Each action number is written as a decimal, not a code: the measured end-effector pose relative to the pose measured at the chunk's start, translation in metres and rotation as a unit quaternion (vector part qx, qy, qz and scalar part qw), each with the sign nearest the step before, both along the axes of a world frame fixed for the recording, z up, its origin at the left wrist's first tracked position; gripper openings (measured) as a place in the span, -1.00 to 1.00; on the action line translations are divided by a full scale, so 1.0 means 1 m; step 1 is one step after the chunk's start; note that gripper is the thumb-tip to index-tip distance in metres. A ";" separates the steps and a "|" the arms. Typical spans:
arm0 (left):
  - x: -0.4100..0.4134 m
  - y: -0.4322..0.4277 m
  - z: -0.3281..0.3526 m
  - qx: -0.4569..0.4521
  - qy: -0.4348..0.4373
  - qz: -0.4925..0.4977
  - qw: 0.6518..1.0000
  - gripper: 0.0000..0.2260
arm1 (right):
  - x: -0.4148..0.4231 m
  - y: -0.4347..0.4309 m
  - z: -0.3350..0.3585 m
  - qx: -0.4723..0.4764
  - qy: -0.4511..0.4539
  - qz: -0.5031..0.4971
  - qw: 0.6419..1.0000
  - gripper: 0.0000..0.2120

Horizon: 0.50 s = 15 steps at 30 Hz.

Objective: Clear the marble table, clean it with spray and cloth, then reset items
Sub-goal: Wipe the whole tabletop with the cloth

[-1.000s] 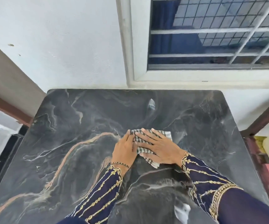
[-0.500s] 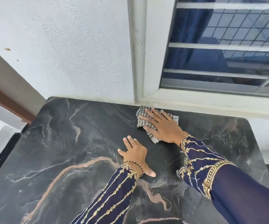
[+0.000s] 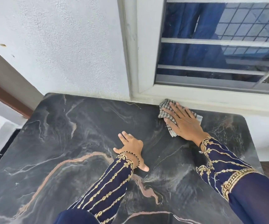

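Dark veined marble table (image 3: 66,135) bears my spread left hand (image 3: 131,147), while my flat right hand (image 3: 184,123) presses a grey checked cloth (image 3: 166,109) against its far edge.

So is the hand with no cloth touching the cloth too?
Apart. The head view shows the left hand pressed flat on the marble table, with a stretch of bare dark marble between it and the checked cloth under the right hand.

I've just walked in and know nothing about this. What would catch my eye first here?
Probably the dark marble table with its pale and copper veins, filling the lower view. At its far edge, under the window sill, the right hand presses a checked cloth flat, while the left hand rests open mid-table.
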<state>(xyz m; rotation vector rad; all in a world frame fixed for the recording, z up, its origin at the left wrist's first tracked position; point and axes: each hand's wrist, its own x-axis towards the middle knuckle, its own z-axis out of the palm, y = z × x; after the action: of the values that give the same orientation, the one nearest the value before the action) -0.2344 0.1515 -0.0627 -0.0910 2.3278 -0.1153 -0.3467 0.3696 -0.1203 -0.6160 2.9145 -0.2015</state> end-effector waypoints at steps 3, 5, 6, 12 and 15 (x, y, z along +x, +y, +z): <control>0.001 -0.002 -0.003 0.013 0.017 0.014 1.000 0.26 | 0.008 -0.012 -0.004 -0.006 -0.012 -0.040 0.999 -0.45; 0.002 -0.002 -0.004 0.027 0.025 0.023 0.999 0.24 | 0.020 -0.014 -0.005 -0.011 -0.021 -0.044 0.999 -0.44; 0.002 -0.003 -0.004 0.034 0.027 0.030 0.999 0.25 | 0.027 -0.015 -0.006 -0.012 -0.021 -0.035 0.999 -0.44; 0.041 -0.010 -0.006 0.180 0.163 0.093 0.966 0.10 | 0.119 -0.025 -0.005 0.016 0.018 0.022 0.999 -0.45; 0.095 -0.016 -0.013 0.225 0.279 0.084 0.930 -0.33 | 0.172 -0.031 -0.006 0.029 0.042 0.047 0.998 -0.44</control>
<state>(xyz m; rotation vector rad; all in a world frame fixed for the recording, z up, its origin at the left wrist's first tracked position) -0.1389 0.1354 -0.0757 -0.1002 2.8317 0.6041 -0.1743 0.3390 -0.1265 -0.7686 2.9504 -0.0816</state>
